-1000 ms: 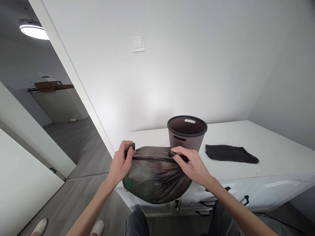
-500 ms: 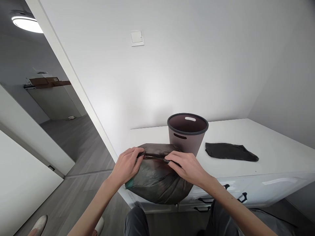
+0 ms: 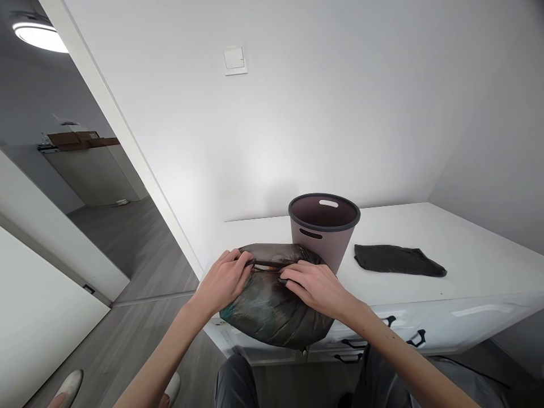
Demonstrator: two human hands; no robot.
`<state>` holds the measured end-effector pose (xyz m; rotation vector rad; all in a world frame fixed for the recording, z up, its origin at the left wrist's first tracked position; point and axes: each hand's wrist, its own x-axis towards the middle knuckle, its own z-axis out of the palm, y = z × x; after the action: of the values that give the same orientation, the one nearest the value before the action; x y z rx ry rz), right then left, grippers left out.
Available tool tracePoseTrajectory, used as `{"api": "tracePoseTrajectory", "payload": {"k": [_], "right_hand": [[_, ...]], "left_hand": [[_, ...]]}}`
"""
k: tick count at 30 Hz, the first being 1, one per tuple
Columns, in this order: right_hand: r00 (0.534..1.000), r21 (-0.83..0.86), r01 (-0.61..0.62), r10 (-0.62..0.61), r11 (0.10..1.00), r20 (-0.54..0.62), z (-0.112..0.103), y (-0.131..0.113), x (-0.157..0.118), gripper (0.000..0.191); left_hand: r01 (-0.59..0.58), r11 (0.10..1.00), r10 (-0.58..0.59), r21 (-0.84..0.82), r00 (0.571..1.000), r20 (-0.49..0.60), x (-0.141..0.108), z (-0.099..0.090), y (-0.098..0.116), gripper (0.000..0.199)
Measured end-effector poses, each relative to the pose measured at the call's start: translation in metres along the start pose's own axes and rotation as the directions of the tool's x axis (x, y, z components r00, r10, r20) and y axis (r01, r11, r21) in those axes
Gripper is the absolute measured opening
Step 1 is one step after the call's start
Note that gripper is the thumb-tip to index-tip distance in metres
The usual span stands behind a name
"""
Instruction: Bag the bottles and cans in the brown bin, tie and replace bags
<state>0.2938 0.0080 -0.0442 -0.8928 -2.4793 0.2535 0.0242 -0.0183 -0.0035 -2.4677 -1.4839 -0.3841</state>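
A full, dark translucent garbage bag (image 3: 276, 314) bulges at the front edge of the white cabinet top, with a greenish patch on its left side. My left hand (image 3: 227, 277) grips the left part of its gathered mouth. On the right part of the mouth my right hand (image 3: 312, 283) is closed round the film. Between the hands the edge is stretched, with a narrow gap showing something orange. Just behind the bag stands a mauve bin (image 3: 325, 232) with a dark rim and handle slots, its visible inside bare.
A folded black bag (image 3: 397, 260) lies on the white cabinet top (image 3: 467, 249) at the right. Black drawer handles are on the cabinet front. A doorway opens at the left, and another person's shoes (image 3: 70, 385) show at the lower left.
Both hands have moved slightly closer together along the bag's mouth, and the fingers have curled further over it. The gap between the edges now shows something orange.
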Motion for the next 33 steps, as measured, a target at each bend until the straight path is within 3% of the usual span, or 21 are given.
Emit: {"api": "tracePoseTrajectory", "payload": {"k": [9, 14, 19, 24, 28, 33], "right_hand": [[1.000, -0.001, -0.008, 0.008, 1.000, 0.006, 0.011, 0.006, 0.008, 0.027], [0.998, 0.235, -0.062, 0.065, 0.970, -0.006, 0.008, 0.004, 0.014, 0.025], [0.987, 0.644, -0.127, 0.159, 0.754, 0.009, 0.006, -0.002, 0.024, 0.024], [0.977, 0.850, -0.128, 0.214, 0.511, 0.019, 0.002, -0.009, 0.035, 0.029], [0.971, 0.908, -0.150, 0.230, 0.391, 0.062, -0.006, -0.014, 0.039, 0.036], [0.932, 0.956, -0.235, 0.319, 0.175, 0.171, -0.015, -0.018, 0.044, 0.040]], "left_hand": [[0.090, 0.994, -0.086, -0.067, 0.995, 0.055, 0.006, 0.006, -0.001, 0.030], [0.200, 0.917, -0.192, -0.346, 0.980, 0.057, 0.005, 0.004, -0.005, 0.029], [0.381, 0.682, -0.384, -0.625, 0.913, 0.137, 0.006, -0.012, 0.000, 0.029], [0.352, 0.583, -0.453, -0.732, 0.889, 0.067, 0.005, -0.027, 0.004, 0.030], [0.319, 0.565, -0.487, -0.761, 0.874, 0.005, 0.003, -0.039, 0.006, 0.032], [0.346, 0.692, -0.510, -0.634, 0.855, -0.090, 0.000, -0.055, 0.007, 0.032]]}}
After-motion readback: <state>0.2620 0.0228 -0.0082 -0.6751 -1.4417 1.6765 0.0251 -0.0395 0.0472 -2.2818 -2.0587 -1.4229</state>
